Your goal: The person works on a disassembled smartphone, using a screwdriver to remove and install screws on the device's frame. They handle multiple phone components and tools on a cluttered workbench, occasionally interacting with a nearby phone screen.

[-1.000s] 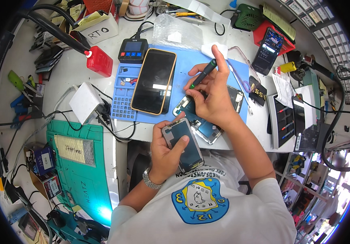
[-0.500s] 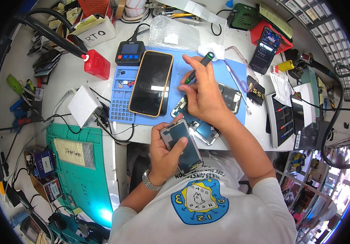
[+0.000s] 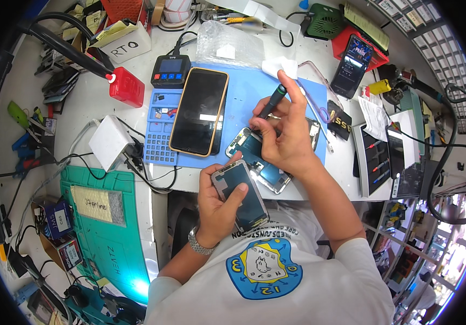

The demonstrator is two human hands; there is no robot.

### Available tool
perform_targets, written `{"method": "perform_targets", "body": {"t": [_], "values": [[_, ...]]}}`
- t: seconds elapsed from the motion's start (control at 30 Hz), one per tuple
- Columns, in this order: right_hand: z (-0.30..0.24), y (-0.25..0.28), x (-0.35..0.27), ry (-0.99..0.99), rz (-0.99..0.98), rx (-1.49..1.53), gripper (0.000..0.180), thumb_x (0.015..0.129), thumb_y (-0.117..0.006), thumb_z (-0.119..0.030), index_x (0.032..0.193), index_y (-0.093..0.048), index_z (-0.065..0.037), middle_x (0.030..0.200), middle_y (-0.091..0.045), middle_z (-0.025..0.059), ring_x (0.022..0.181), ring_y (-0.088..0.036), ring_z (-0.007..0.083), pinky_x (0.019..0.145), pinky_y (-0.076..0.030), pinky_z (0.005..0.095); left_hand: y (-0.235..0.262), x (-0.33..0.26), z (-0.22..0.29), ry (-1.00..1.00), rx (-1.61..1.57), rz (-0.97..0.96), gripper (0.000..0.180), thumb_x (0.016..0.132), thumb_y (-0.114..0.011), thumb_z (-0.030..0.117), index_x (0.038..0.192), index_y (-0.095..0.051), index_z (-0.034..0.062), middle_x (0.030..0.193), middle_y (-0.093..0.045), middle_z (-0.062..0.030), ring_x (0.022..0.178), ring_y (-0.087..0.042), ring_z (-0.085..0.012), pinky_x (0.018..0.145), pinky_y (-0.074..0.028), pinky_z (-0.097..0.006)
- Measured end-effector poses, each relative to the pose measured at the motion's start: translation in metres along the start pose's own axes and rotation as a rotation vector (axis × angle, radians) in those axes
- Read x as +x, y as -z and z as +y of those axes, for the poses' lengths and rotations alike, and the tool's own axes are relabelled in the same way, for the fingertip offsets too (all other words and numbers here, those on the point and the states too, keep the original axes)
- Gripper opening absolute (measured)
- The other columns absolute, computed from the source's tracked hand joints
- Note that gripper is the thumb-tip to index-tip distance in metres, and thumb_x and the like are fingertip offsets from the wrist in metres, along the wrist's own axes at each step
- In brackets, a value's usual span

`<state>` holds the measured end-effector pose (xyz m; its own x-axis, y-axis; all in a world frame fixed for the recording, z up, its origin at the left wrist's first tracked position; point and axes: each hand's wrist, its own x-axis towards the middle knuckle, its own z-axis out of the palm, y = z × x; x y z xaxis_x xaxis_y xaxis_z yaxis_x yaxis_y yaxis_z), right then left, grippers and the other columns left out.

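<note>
- Teal backs the slim, metal-rimmed rectangular panel (image 3: pixel 250 201) that our left hand (image 3: pixel 214 210) clasps, thumb across its back, just short of the near edge of the flat blue mat (image 3: pixel 244 89); its long axis slants from far left to near right.
- Across the mat's near edge lies a second teal-backed panel with a silvery rim (image 3: pixel 255 150), ahead and to the right of our left hand, its long axis slanting much the same way; our right hand (image 3: pixel 291 140) is the nearer one.
- Over the mat's right half, that right hand, apart from our left, pinches a slim black screwdriver with a green band (image 3: pixel 274 100); our fingers hide its tip, so we cannot tell what it touches.
- Along the mat's left half rests a dark-screened phone in a tan-edged case (image 3: pixel 199 111).
- At the mat's far edge sits crumpled clear bubble wrap (image 3: pixel 227 42).
</note>
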<state>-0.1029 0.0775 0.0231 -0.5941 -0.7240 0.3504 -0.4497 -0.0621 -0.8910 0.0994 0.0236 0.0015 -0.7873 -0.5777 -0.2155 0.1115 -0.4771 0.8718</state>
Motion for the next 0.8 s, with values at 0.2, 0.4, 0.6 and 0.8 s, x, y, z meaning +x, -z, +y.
{"method": "perform_targets", "body": {"t": [0.2,0.4,0.6,0.8], "values": [[0.001,-0.003,-0.001,0.012,-0.019,-0.017,0.088,0.092,-0.060,0.017,0.165,-0.018,-0.007,0.103,-0.063,0.0156,0.091,-0.069,0.0230,0.080,-0.064,0.0352,0.003,-0.002,0.000,0.007,-0.016,0.023,0.042,0.098,-0.070,-0.002,0.128,-0.041,0.0038,0.160,-0.051,-0.0236,0.105,-0.061,-0.0072,0.088,-0.052,-0.023],[0.006,0.005,-0.004,0.219,0.015,-0.216,0.077,0.085,-0.072,0.012,0.154,-0.045,-0.006,0.103,-0.064,0.0159,0.086,-0.069,0.0268,0.076,-0.060,0.0378,-0.003,-0.003,0.005,0.043,0.022,0.068,0.051,0.096,-0.074,-0.003,0.135,-0.043,0.0059,0.143,-0.062,-0.0174,0.100,-0.061,-0.0068,0.079,-0.053,-0.022],[0.002,0.010,0.000,0.243,-0.159,-0.072,0.083,0.078,-0.073,0.009,0.152,-0.057,-0.024,0.099,-0.056,0.0122,0.086,-0.064,0.0287,0.072,-0.053,0.0400,-0.010,-0.008,-0.002,-0.045,0.182,0.206,0.047,0.093,-0.071,0.003,0.136,-0.055,-0.0071,0.112,-0.068,-0.0184,0.093,-0.066,-0.0248,0.085,-0.057,-0.035],[0.015,0.002,-0.005,0.240,-0.131,-0.088,0.077,0.085,-0.077,-0.011,0.158,-0.051,-0.023,0.106,-0.061,0.0217,0.093,-0.065,0.0387,0.078,-0.053,0.0528,0.005,-0.009,0.002,-0.466,0.812,-0.056,0.037,0.092,-0.075,0.011,0.121,-0.063,-0.0065,0.115,-0.066,-0.0277,0.100,-0.066,-0.0380,0.087,-0.056,-0.048]]}}
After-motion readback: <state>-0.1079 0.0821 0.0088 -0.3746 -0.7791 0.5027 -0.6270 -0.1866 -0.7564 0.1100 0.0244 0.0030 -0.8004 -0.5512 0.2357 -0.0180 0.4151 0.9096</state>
